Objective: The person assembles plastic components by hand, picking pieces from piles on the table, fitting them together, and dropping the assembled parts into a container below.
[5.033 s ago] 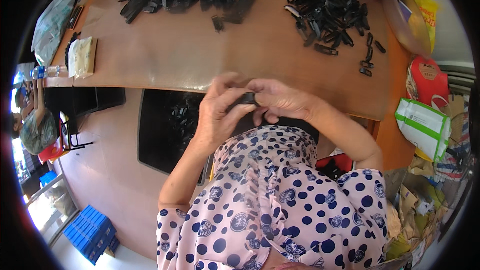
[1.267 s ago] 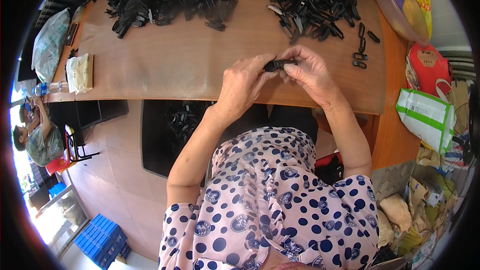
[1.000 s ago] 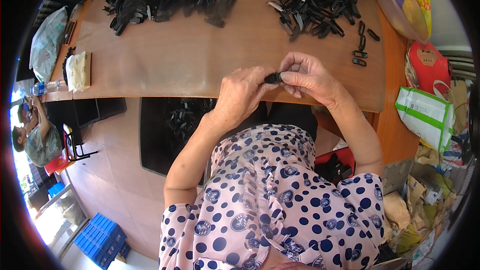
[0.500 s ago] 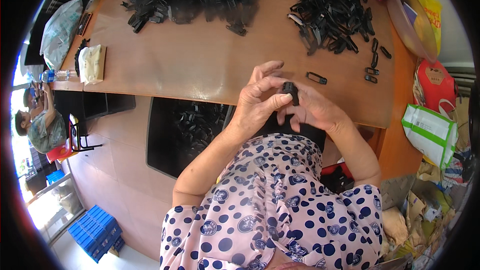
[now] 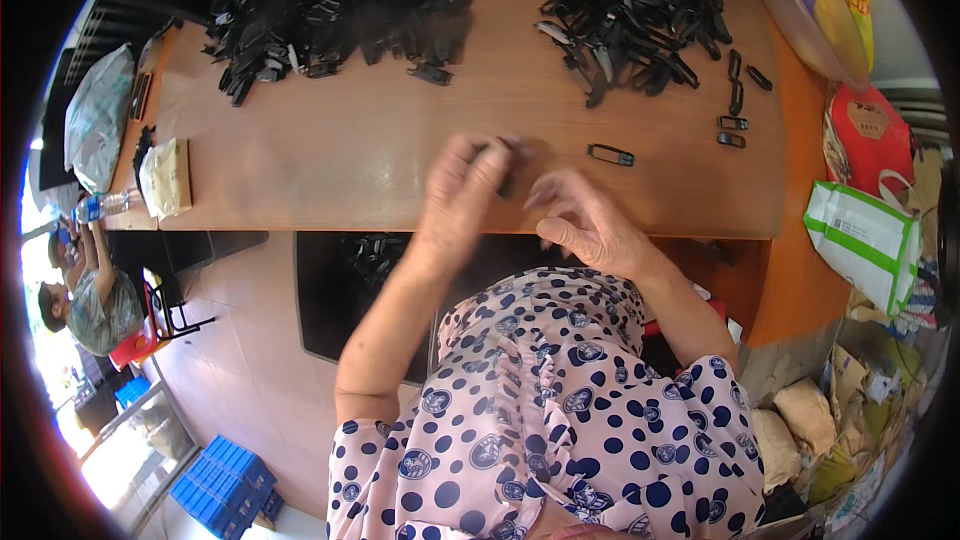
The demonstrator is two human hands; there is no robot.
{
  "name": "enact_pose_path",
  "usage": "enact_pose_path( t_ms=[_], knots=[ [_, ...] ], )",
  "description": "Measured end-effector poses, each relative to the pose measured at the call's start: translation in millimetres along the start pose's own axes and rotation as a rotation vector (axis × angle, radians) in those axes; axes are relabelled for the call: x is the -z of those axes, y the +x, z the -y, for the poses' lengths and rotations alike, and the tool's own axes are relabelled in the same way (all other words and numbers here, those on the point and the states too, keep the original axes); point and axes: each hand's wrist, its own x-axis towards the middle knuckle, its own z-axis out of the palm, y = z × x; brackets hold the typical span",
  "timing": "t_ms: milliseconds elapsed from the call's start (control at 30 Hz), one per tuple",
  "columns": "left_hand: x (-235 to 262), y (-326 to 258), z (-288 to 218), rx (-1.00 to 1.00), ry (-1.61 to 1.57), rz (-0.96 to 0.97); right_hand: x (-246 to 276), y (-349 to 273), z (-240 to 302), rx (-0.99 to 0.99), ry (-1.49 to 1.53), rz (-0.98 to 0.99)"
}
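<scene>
Over the near part of the wooden table (image 5: 330,155), my left hand (image 5: 458,198) is closed on a small black plastic part (image 5: 507,183). Motion smears both the fingers and the part, so its details do not show. To the right of it, my right hand (image 5: 592,228) hovers with bent fingers, the thumb apart from them and nothing seen between. Just beyond the right hand lies a single black oblong frame-shaped piece (image 5: 611,155) on the tabletop.
Two heaps of black plastic parts, a left heap (image 5: 330,15) and a right heap (image 5: 640,15), cover the far table. Several loose pieces lie at right, near a plastic basin (image 5: 815,25). A dark bin (image 5: 325,310) stands below the table edge. Bags line the right side.
My left hand has moved left and away from the right hand, taking the black part with it. My right hand has drawn down and left, apart from the part. The view has shifted slightly.
</scene>
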Motion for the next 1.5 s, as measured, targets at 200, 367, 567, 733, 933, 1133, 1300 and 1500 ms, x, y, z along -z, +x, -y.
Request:
enact_pose_path(
  t_ms=[200,367,567,733,933,1133,1300,1500],
  knots=[
    [60.2,85.0,-16.1,-0.581,1.303,-0.198,56.8,4.9,4.3,0.189,-1.36,-0.331],
    [64.0,89.7,-16.8,-0.529,1.598,-0.093,74.6,13.1,-4.3,0.304,-1.244,-0.318],
    [67.9,64.3,-11.8,-0.316,1.469,-0.186,64.6,6.4,-7.0,0.034,0.364,-0.188],
    [50.1,37.7,8.3,-0.396,1.007,-0.139,41.0,11.4,-18.2,0.039,0.561,-0.097],
    [4.9,1.3,17.4,-0.346,0.849,-0.035,18.5,13.0,-9.3,-0.012,0.448,-0.077],
    [-9.3,-17.0,3.7,-0.216,0.795,-0.009,15.3,6.0,-4.5,-0.001,0.445,-0.005],
    [-8.1,-20.4,7.1,-0.406,0.817,0.057,12.4,3.2,-3.0,0.01,0.45,0.012],
    [-8.0,-25.2,5.5,-0.38,0.791,0.052,18.2,4.2,-9.1,-0.023,0.589,0.097]
  ],
)
